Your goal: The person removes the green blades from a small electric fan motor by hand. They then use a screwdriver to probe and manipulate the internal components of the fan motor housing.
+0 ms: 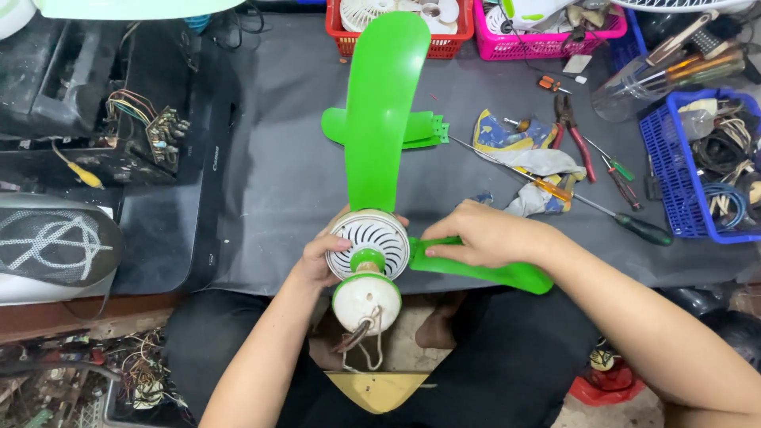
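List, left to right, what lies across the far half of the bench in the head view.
Open circuit board with coloured wires → spare green blades → patterned rag → red-handled pliers → blue basket.

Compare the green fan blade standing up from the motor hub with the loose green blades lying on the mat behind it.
The upright blade is fixed to the white motor hub, which the left hand steadies; the loose blades lie apart from it on the dark mat. The upright blade shows its full length; the loose blades are partly hidden behind it. The loose blades' mounting end shows; the upright blade's meets the hub. Both are the same bright green.
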